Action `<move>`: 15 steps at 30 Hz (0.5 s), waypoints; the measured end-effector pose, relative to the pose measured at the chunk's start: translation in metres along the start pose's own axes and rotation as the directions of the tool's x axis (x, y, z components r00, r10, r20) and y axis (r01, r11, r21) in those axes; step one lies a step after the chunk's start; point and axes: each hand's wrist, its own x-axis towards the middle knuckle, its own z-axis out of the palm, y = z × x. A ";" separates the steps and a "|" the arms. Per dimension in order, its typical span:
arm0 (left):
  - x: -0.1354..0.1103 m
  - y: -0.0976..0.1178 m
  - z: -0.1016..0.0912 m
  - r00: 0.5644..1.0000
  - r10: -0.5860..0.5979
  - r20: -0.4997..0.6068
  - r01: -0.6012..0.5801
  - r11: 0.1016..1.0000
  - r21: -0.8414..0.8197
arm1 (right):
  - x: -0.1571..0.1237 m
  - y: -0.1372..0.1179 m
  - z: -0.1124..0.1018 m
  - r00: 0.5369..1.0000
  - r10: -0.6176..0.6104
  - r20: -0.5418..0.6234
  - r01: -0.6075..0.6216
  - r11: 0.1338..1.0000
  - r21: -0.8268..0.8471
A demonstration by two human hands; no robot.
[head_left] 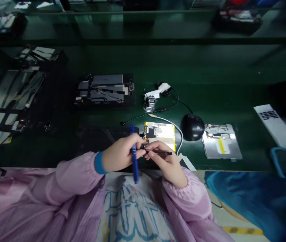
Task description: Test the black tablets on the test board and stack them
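Note:
My left hand (120, 153) is closed, with a blue pen (135, 166) tucked upright between its fingers. Its thumb and forefinger meet the fingertips of my right hand (169, 165) in front of my chest. A thin black strip (165, 153) sticks out to the right from my right hand's pinch. What both sets of fingertips meet on is too small to make out. Just beyond them lies a yellow-edged flat panel with electronic parts (163, 130), partly covered by my right hand. A white cable (177, 125) curves around its right side.
A black mouse (193, 127) and a silver device plate (222, 146) lie to the right. Behind my hands are a chrome tally counter (149, 103) and a thin black cable (143, 116). Opened tablet-like devices (107, 88) sit back left, with more stacked (14, 89) farther left.

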 end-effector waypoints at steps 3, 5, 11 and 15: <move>0.022 0.000 0.011 0.998 -0.027 0.063 0.031 0.998 -0.059 | 0.001 0.001 -0.002 0.992 -0.010 -0.122 0.014 0.999 0.030; 0.029 -0.004 0.011 0.996 -0.045 0.072 0.047 0.999 -0.022 | 0.002 0.006 -0.008 0.981 -0.004 -0.195 0.010 0.999 0.032; 0.037 -0.014 0.012 1.000 -0.023 -0.005 0.023 0.986 0.163 | 0.011 0.024 -0.018 0.980 0.007 -0.201 -0.012 1.000 -0.028; 0.045 -0.019 0.018 0.997 -0.020 -0.070 0.046 0.920 0.388 | 0.016 0.034 -0.020 0.958 -0.180 -0.223 0.075 0.908 -0.412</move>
